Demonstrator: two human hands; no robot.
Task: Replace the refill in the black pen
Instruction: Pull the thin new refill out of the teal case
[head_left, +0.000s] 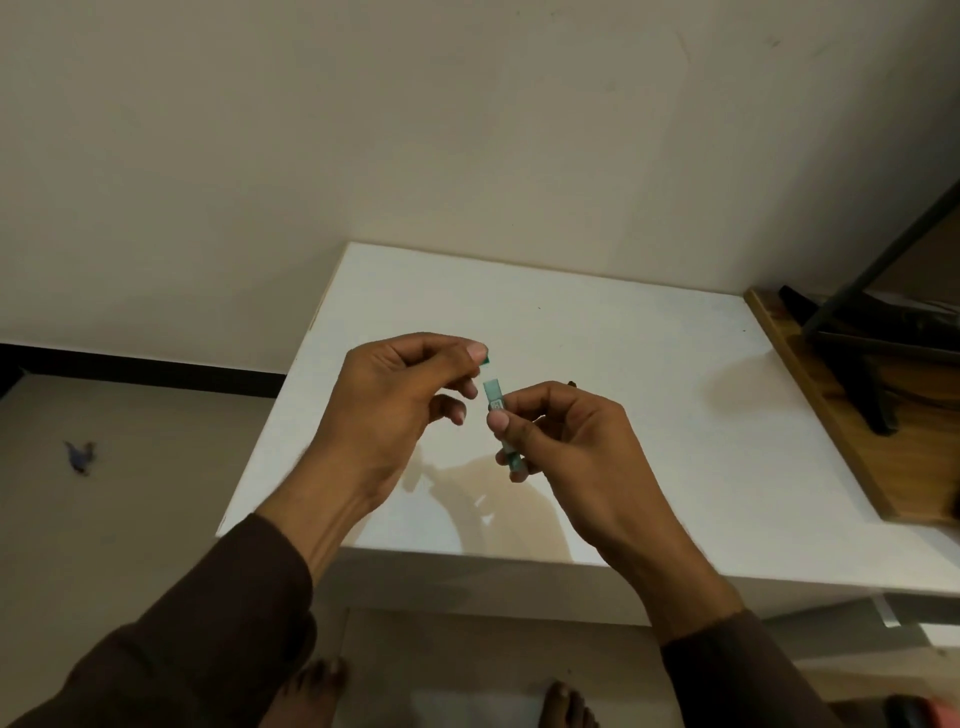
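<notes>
My right hand (561, 441) grips a slim translucent teal tube (493, 397), tilted slightly, its open top end poking out above my thumb and its lower end showing below my fingers. My left hand (400, 395) pinches a small teal cap (485, 360) between thumb and forefinger, just above and left of the tube's top, apart from it. A small dark object (572, 384) peeks out behind my right hand's knuckles on the white table (649, 374); I cannot tell what it is. No black pen is plainly visible.
A wooden board (831, 415) lies along the table's right edge with a black stand (862, 364) on it. The wall stands behind the table. A small blue scrap (80, 456) lies on the floor at left. Bare feet show below the table's front edge.
</notes>
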